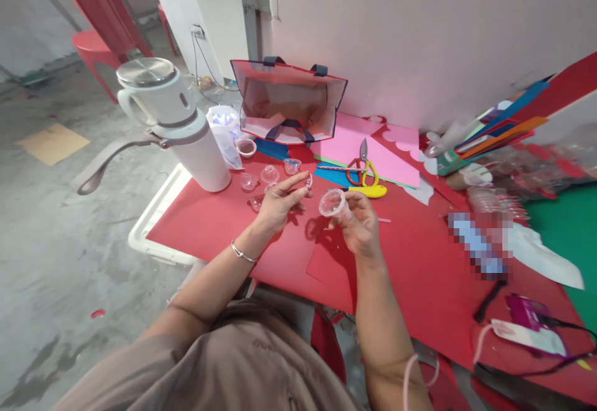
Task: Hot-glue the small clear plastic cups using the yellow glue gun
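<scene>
Over the red table, my right hand (361, 221) grips a small clear plastic cup (332, 203), its round rim turned toward me. To the left of it, my left hand (280, 204) pinches a small whitish curved piece (310, 181) between thumb and fingertips; its exact kind is too small to make out. The two hands are apart, with the cup and the piece not touching. Beyond my left hand stand several similar clear cups, among them one upright cup (292, 166). Another cup (246, 147) at the back has something brown in it.
A tall white flask (198, 150) with a handle stands at the left. An open bag (289, 100) is at the back. Scissors (364, 162) and a yellow-handled tool (370, 191) lie on pink sheets (392, 156) and red paper. Cables and a white power strip (529, 338) lie right.
</scene>
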Action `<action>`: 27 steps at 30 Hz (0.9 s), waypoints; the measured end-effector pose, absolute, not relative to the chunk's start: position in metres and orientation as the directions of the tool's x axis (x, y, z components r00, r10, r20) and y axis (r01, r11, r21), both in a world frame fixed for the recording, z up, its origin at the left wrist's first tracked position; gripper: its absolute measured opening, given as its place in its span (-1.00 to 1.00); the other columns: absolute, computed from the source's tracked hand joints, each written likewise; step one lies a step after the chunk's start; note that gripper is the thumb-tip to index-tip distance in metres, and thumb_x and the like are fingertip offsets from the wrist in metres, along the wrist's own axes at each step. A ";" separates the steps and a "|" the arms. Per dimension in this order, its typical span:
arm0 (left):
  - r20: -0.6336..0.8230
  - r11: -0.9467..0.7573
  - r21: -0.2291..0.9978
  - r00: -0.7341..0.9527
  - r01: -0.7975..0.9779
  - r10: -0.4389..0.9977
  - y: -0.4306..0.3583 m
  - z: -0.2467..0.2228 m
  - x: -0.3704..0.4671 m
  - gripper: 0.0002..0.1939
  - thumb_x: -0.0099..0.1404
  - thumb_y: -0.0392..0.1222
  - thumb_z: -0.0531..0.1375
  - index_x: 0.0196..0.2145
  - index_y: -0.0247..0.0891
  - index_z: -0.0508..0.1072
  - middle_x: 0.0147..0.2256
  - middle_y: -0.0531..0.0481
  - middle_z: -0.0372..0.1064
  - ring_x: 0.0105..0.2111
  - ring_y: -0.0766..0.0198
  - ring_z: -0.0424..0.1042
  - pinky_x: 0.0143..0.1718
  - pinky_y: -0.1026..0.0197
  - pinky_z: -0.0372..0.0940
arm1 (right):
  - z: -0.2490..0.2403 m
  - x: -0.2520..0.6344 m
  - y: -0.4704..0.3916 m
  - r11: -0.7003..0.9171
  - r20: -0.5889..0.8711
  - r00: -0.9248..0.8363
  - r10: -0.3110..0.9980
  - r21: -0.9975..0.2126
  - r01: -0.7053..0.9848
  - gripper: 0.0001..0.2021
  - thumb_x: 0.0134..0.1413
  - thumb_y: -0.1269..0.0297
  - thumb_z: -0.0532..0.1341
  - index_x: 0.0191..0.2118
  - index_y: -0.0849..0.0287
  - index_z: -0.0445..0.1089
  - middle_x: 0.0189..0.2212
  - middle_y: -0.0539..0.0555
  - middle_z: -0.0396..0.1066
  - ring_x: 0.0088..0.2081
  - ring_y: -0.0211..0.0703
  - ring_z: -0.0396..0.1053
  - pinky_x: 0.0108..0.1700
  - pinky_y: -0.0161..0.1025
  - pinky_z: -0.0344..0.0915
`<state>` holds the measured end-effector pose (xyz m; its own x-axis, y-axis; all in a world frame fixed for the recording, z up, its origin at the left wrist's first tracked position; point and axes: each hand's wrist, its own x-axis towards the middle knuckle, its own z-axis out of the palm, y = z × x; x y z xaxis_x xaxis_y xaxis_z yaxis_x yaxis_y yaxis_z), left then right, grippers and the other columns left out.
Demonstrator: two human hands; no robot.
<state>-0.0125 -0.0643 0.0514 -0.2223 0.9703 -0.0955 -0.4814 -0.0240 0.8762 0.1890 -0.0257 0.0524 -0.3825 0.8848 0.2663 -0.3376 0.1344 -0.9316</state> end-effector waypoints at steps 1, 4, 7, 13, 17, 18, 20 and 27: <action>-0.096 -0.025 0.874 -0.223 -0.486 0.970 -0.064 0.051 -0.013 -0.37 0.12 0.00 0.52 0.15 -0.09 0.60 -0.14 -0.08 0.64 -0.34 0.28 0.60 -0.43 0.30 0.49 | 0.053 0.189 -0.026 0.118 0.258 -0.410 0.875 -0.934 -0.337 -0.64 0.19 0.06 0.45 0.06 -0.08 0.46 -0.03 0.05 0.53 -0.21 -0.15 0.55 -0.45 -0.33 0.53; -0.076 -0.059 0.869 -0.250 -0.491 0.965 -0.064 0.051 -0.013 -0.39 0.07 -0.01 0.54 0.09 -0.11 0.62 -0.15 -0.07 0.63 -0.31 0.26 0.60 -0.45 0.31 0.47 | 0.055 0.188 -0.029 0.090 0.239 -0.479 0.844 -0.945 -0.313 -0.48 0.22 0.02 0.42 0.25 -0.17 0.36 0.03 0.06 0.49 -0.15 -0.12 0.56 -0.37 -0.25 0.59; -0.075 -0.058 0.878 -0.256 -0.476 0.964 -0.064 0.051 -0.013 -0.49 0.06 0.02 0.54 -0.05 -0.17 0.66 -0.26 -0.04 0.60 -0.36 0.30 0.56 -0.47 0.32 0.43 | 0.055 0.187 -0.030 0.072 0.220 -0.547 0.808 -0.957 -0.279 -0.49 0.29 0.03 0.37 0.29 -0.17 0.34 0.07 0.08 0.47 -0.14 -0.12 0.56 -0.26 -0.16 0.63; -0.053 -0.126 0.861 -0.334 -0.493 0.941 -0.061 0.052 -0.017 -0.57 0.01 0.03 0.57 -0.22 -0.23 0.64 -0.38 0.04 0.54 -0.45 0.39 0.50 -0.48 0.37 0.40 | 0.060 0.187 -0.036 0.143 0.222 -0.539 0.813 -0.972 -0.184 -0.63 0.19 0.08 0.46 0.02 -0.01 0.41 -0.12 0.04 0.49 -0.20 -0.13 0.55 -0.28 -0.21 0.58; -0.049 -0.182 0.836 -0.401 -0.517 0.915 -0.061 0.057 -0.018 -0.52 -0.03 -0.01 0.59 -0.17 -0.21 0.66 -0.32 0.00 0.60 -0.40 0.33 0.57 -0.42 0.34 0.46 | 0.066 0.181 -0.044 0.426 0.269 -0.581 0.768 -0.892 0.151 -0.72 0.17 0.07 0.47 -0.22 0.07 0.41 -0.32 0.00 0.46 -0.34 -0.18 0.47 -0.30 -0.24 0.45; -0.039 -0.201 0.829 -0.413 -0.521 0.910 -0.061 0.059 -0.018 -0.53 -0.04 -0.03 0.60 -0.18 -0.21 0.67 -0.30 -0.01 0.61 -0.36 0.30 0.59 -0.40 0.32 0.48 | 0.065 0.179 -0.045 0.514 0.285 -0.612 0.737 -0.825 0.234 -0.74 0.21 0.07 0.44 -0.25 0.08 0.41 -0.33 0.01 0.47 -0.34 -0.17 0.46 -0.27 -0.22 0.42; -0.013 -0.238 0.821 -0.435 -0.519 0.900 -0.060 0.061 -0.018 -0.55 -0.05 -0.06 0.61 -0.19 -0.21 0.68 -0.26 -0.03 0.63 -0.32 0.26 0.62 -0.36 0.28 0.52 | 0.061 0.175 -0.047 0.658 0.317 -0.668 0.674 -0.669 0.347 -0.77 0.29 0.08 0.37 -0.28 0.10 0.42 -0.32 0.06 0.49 -0.31 -0.13 0.46 -0.22 -0.20 0.37; 0.082 -0.401 0.812 -0.596 -0.425 0.799 -0.068 0.076 -0.038 -0.63 0.02 -0.09 0.60 -0.24 -0.20 0.65 -0.34 0.02 0.59 -0.42 0.34 0.58 -0.42 0.31 0.50 | 0.049 0.172 -0.047 0.753 0.295 -0.702 0.649 -0.384 0.534 -0.77 0.34 0.06 0.30 -0.23 0.12 0.49 -0.30 0.10 0.53 -0.31 -0.09 0.46 -0.31 -0.21 0.16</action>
